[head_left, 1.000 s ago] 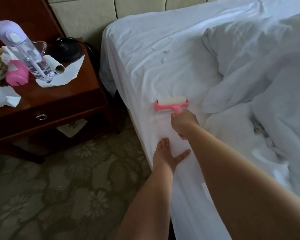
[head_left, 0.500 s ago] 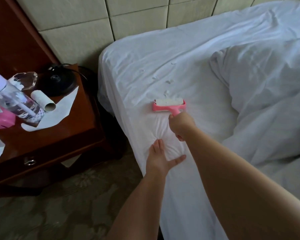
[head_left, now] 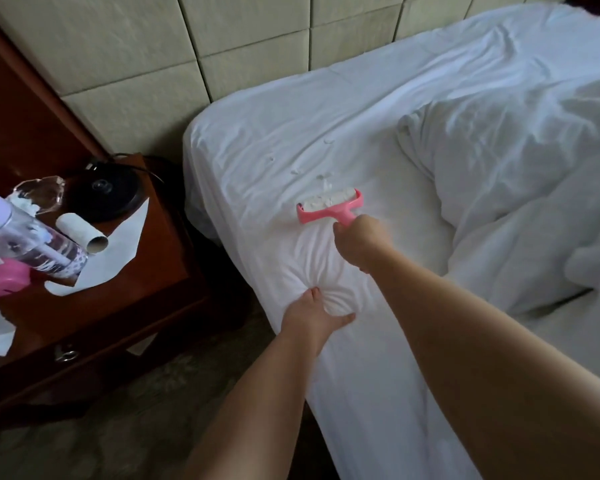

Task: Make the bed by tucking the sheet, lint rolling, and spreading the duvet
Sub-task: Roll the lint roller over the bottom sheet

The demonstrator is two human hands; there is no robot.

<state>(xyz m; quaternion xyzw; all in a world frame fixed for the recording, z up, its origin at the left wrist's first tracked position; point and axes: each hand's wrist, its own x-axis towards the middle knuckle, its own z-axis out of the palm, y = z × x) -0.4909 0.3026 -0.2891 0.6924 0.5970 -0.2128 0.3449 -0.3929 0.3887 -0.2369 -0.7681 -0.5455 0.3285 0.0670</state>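
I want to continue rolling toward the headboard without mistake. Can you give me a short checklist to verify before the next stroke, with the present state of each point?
1. Right hand has a firm grip on the lint roller handle: ok.
2. Roller lies flat on the sheet: ok.
3. Left hand holds the sheet taut: not ok; it presses at the bed edge, but the fabric puckers around it.
4. Lint bits remain ahead of the roller: ok, several are visible.
5. Roller paper can still pick up more: cannot tell; white bits already cover it.
6. Duvet is out of the path: ok.
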